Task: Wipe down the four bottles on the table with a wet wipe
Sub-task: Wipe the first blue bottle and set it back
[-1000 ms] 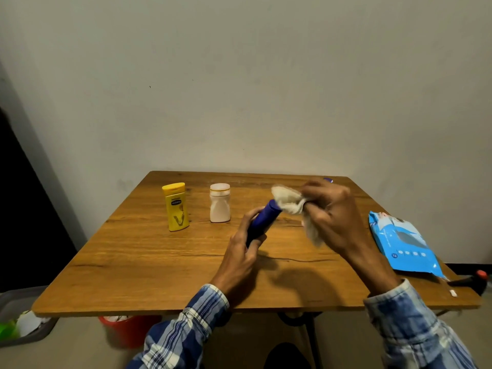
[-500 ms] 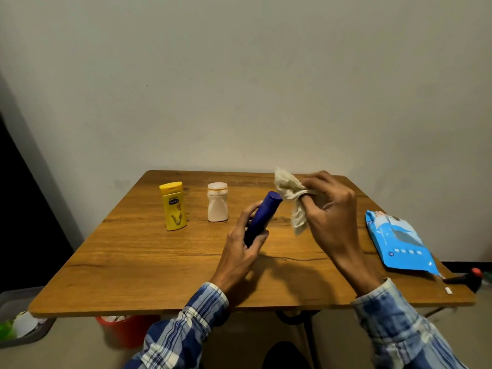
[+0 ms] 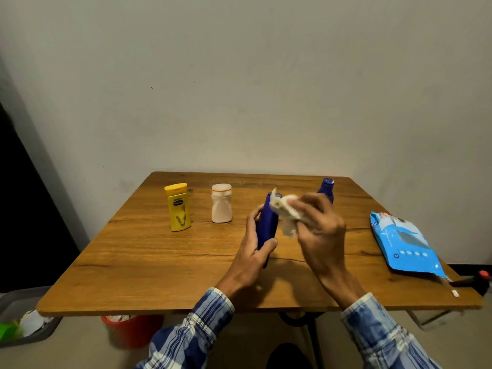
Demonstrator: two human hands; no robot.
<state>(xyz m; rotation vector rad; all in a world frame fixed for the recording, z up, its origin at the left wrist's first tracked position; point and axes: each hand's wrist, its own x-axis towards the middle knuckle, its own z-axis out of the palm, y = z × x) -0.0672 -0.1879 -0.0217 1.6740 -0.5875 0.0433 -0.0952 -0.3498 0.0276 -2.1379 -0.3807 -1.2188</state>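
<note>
Pinching a crumpled wet wipe [image 3: 288, 213] between its curled fingers [image 3: 308, 206], the right hand [image 3: 319, 238] presses it against the cap end of a dark blue bottle [image 3: 267, 222]. The left hand [image 3: 253, 259] grips the lower half of that bottle, thumb on the near side and fingers wrapped round the far side, with the base hidden in the palm.

The bottle sits between the two hands near the middle of the table [image 3: 159, 262] and seems lifted clear of it. Its long axis is close to upright, with the cap tipped slightly to the right. The rest of its length therefore runs from the wipe down toward the left hand. The next stroke probably goes down that axis with the right hand while the left turns the bottle.

A second blue bottle [image 3: 327, 187] stands far right, partly behind the right hand. A white bottle [image 3: 221, 205] and a yellow bottle [image 3: 179, 209] stand upright to the far left, apart from each other. A blue pack of wipes [image 3: 404, 246] lies flat at the right edge. A red bucket [image 3: 133, 330] sits under the table.
</note>
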